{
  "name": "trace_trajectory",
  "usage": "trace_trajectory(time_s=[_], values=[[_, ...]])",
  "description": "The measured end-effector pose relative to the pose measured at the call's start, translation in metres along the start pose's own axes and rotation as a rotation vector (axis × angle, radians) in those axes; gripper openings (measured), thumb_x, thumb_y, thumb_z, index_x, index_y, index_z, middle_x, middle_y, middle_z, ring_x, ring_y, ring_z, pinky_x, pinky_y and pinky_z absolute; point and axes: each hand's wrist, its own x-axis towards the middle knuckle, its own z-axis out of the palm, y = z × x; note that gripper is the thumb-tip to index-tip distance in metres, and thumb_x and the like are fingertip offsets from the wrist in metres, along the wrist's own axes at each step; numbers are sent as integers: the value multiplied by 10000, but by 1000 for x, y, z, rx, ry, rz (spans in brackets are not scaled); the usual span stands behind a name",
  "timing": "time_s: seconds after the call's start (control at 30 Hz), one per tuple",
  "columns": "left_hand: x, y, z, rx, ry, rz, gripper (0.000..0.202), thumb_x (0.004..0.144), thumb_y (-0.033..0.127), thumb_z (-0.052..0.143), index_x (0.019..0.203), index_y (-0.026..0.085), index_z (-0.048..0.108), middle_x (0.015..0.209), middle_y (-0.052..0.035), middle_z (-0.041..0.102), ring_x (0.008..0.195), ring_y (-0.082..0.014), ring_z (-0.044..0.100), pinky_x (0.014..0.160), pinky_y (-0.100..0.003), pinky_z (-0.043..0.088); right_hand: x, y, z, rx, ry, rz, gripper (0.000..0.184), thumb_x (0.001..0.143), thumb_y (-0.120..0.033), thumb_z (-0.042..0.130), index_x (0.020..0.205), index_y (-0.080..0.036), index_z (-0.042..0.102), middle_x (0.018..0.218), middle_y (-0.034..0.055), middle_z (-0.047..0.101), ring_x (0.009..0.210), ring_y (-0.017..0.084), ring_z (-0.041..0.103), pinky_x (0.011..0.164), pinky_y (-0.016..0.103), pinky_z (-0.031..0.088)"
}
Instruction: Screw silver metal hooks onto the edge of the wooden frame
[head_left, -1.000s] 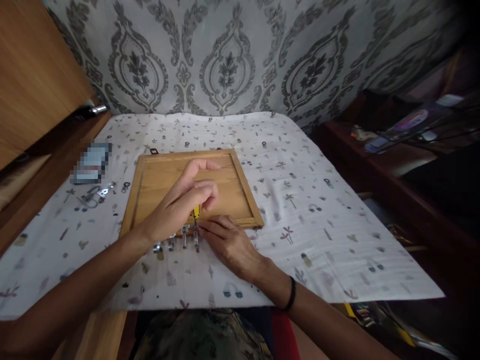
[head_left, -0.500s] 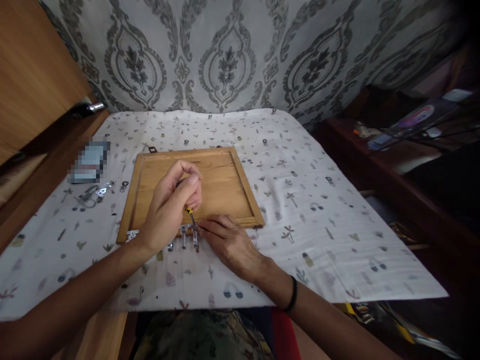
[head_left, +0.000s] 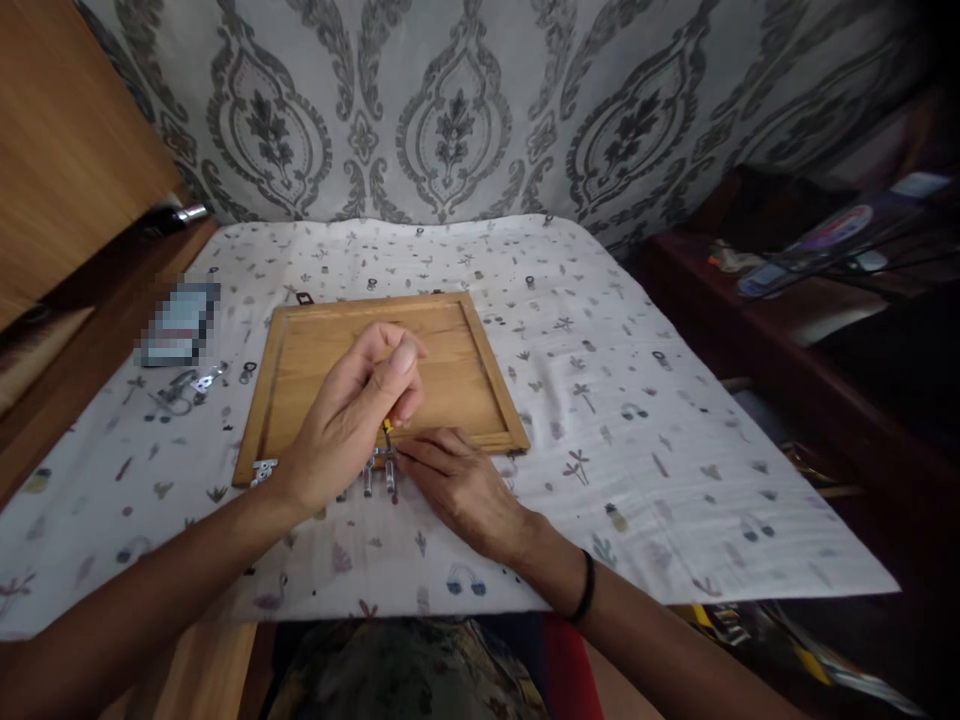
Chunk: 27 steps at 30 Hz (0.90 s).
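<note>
A screwdriver point(head_left: 388, 428) with a yellow and black handle is gripped in my left hand point(head_left: 356, 415), its shaft pointing down at a metal hinge point(head_left: 388, 475). The hinge sits on the near edge of a framed wooden panel point(head_left: 442, 370), its arms hanging over that edge. My fingers hide most of the handle, and the screw under the tip is too small to see. From the right, my right hand point(head_left: 469, 490) rests on the panel's edge, fingers together and fingertips pressed at the hinge. Another metal hinge point(head_left: 264, 470) is at the panel's near left corner.
Beneath the panel lies a white patterned cloth point(head_left: 600, 450). Left of it are loose metal hardware point(head_left: 206, 380) and a blurred-out rectangular item point(head_left: 180, 322). A wooden cabinet point(head_left: 90, 130) stands at the left, a patterned wall point(head_left: 450, 110) at the back.
My left hand has turned and shifted slightly to the right, and the screwdriver stands more upright over the hinge. My right hand and the panel have stayed put.
</note>
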Motion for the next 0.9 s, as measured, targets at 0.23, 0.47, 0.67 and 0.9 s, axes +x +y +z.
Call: trace_trajectory(time_s=[0.23, 0.47, 0.67, 0.9], values=[[10, -2, 3, -154, -60, -47, 272, 998, 446, 534, 887, 198, 517, 492, 128, 203, 429, -72, 124, 422, -221, 137, 1, 0, 0, -3, 25, -9, 234, 1025, -134, 509, 1122, -109, 720, 1116, 110, 760, 1030, 229, 605, 884, 370, 519], [12, 1, -6, 0, -145, -51, 207, 1013, 383, 508, 938, 192, 534, 546, 86, 399, 479, -83, 319, 487, -219, 300, 0, 1, 1, -19, 39, -12, 252, 1037, -135, 481, 1123, -113, 717, 1135, 97, 762, 1022, 233, 612, 878, 373, 519], [5, -1, 3, -25, 24, 2, 273, 972, 448, 612, 902, 196, 536, 596, 77, 400, 516, -79, 342, 493, -206, 318, 0, 1, 1, -6, 24, -15, 248, 1028, -127, 494, 1140, -104, 714, 1140, 111, 757, 1045, 236, 604, 897, 379, 521], [13, -1, -1, -125, -219, -66, 343, 989, 521, 540, 882, 196, 540, 486, 123, 224, 421, -69, 136, 415, -219, 153, 0, 2, 1, -1, 45, -21, 242, 1021, -118, 500, 1122, -109, 720, 1109, 110, 763, 1031, 234, 615, 887, 375, 523]])
